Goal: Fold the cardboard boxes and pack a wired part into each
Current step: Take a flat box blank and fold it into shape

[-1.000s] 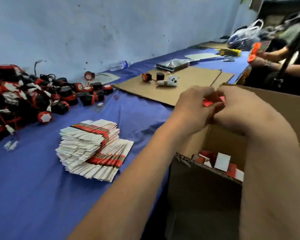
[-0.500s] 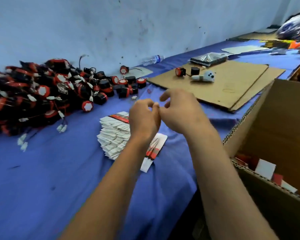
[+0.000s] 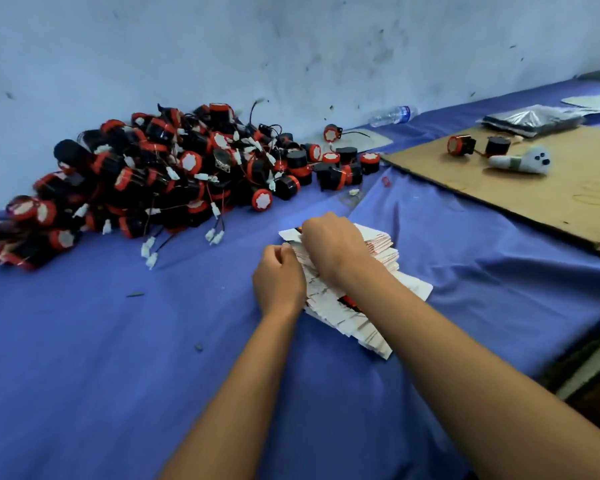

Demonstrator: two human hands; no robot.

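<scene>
Item 1, left hand [image 3: 279, 282]: I see the forearm reach in from the lower edge, back of the hand up. The fingers curl inward at the near-left edge of the stack of flat boxes [image 3: 352, 299]. The grip looks clamped on that edge, though the fingertips are hidden under the hand.

Item 2, right hand [image 3: 329, 245]: forearm crosses from the lower right, wrist over the stack. The hand lies knuckles up on the far end of the stack, fingers bent down into the top sheets. The grip appears closed on the cards; the exact sheet I cannot tell.

Item 3, stack of flat boxes: white sheets with red and black print, fanned out on the blue cloth [image 3: 84, 375] of the desk, directly beneath both grips and running out nearer and to the right of them.

Item 4, pile of wired parts [image 3: 160, 174]: black and red round bodies with thin wires and white plugs, heaped against the wall [image 3: 291, 46], beyond and to the left of the grips, well apart from them.

Item 5, cardboard sheet [image 3: 534, 192]: flat on the desk, beyond and right of the grips. It carries two more parts [image 3: 459, 145] and a small white toy [image 3: 523, 161].

Item 6, plastic bottle [image 3: 394, 115]: lying by the wall, far beyond the grips.
</scene>
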